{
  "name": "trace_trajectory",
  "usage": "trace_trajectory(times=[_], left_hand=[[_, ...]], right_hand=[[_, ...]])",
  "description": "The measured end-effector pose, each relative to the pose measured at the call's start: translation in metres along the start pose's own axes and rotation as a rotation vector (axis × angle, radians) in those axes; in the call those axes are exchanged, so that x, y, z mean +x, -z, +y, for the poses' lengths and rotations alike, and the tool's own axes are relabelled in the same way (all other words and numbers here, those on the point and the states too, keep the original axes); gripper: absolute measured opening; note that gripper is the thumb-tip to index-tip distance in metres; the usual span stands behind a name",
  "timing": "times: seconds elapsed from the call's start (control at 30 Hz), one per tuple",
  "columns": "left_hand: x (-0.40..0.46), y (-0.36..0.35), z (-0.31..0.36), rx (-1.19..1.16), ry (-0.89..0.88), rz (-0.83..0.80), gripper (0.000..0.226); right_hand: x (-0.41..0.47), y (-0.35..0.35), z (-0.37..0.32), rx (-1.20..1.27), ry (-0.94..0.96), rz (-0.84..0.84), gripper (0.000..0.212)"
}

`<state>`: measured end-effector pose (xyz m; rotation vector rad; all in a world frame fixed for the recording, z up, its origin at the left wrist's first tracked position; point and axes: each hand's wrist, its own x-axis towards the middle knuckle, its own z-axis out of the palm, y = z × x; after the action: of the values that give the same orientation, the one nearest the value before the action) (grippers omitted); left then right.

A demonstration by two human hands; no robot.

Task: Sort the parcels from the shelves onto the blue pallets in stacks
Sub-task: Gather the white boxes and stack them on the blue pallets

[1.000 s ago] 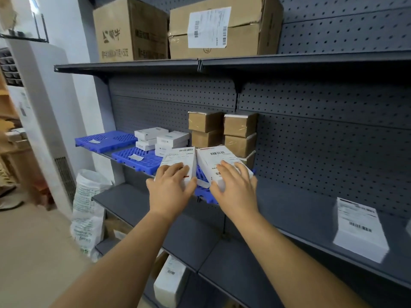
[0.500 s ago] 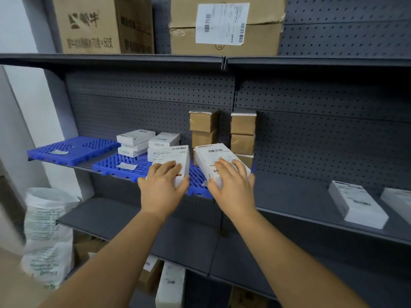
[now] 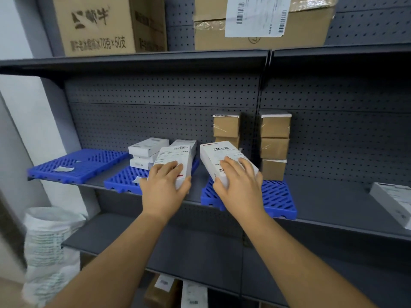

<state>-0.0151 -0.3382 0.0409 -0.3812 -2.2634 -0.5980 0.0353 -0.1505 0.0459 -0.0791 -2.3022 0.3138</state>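
Two white labelled parcels are in the hands, one each: the left hand (image 3: 165, 185) is clamped on the near end of a white parcel (image 3: 175, 160) with a barcode label, thumb at its right edge and fingers over the top, held above the middle blue pallet (image 3: 124, 181); the right hand (image 3: 239, 185) grips a second white parcel (image 3: 222, 158), tilted with its far end raised, over the right blue pallet (image 3: 279, 198). Just behind the left parcel, a low stack of white boxes (image 3: 144, 153) sits on the middle pallet. At the back of the right pallet stand two stacks of small brown cartons, one (image 3: 225, 128) partly hidden behind the right parcel and one (image 3: 274, 143) three high. A third blue pallet (image 3: 73, 165) lies to the left, with a loose white slip (image 3: 63, 169) on it. All three pallets rest on the grey metal shelf (image 3: 329, 196) backed with pegboard. At the far right of that shelf lies another white parcel (image 3: 393, 201). On the shelf above stand two large cardboard cartons, one printed (image 3: 100, 25) and one bearing a shipping label (image 3: 262, 23). Below left stands a white woven sack (image 3: 51, 247).
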Motion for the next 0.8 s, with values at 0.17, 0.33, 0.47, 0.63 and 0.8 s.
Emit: trace_trajectory(times=[0.17, 0.33, 0.47, 0.63, 0.8], left_hand=[[0.023, -0.011, -0.028, -0.020, -0.048, 0.000, 0.051], [0.049, -0.012, -0.051, -0.090, -0.073, -0.007, 0.055], [0.070, -0.013, -0.079, -0.148, -0.114, -0.043, 0.056], [0.084, -0.008, -0.126, -0.219, -0.179, -0.067, 0.055], [0.097, 0.006, -0.179, -0.229, -0.253, -0.093, 0.056]], right_hand=[[0.018, -0.021, -0.021, -0.034, -0.029, 0.041, 0.049], [0.029, -0.033, -0.047, -0.081, -0.069, 0.051, 0.050], [0.035, -0.048, -0.074, -0.126, -0.106, 0.055, 0.050], [0.038, -0.070, -0.123, -0.196, -0.160, 0.105, 0.047], [0.040, -0.093, -0.182, -0.253, -0.224, 0.129, 0.046]])
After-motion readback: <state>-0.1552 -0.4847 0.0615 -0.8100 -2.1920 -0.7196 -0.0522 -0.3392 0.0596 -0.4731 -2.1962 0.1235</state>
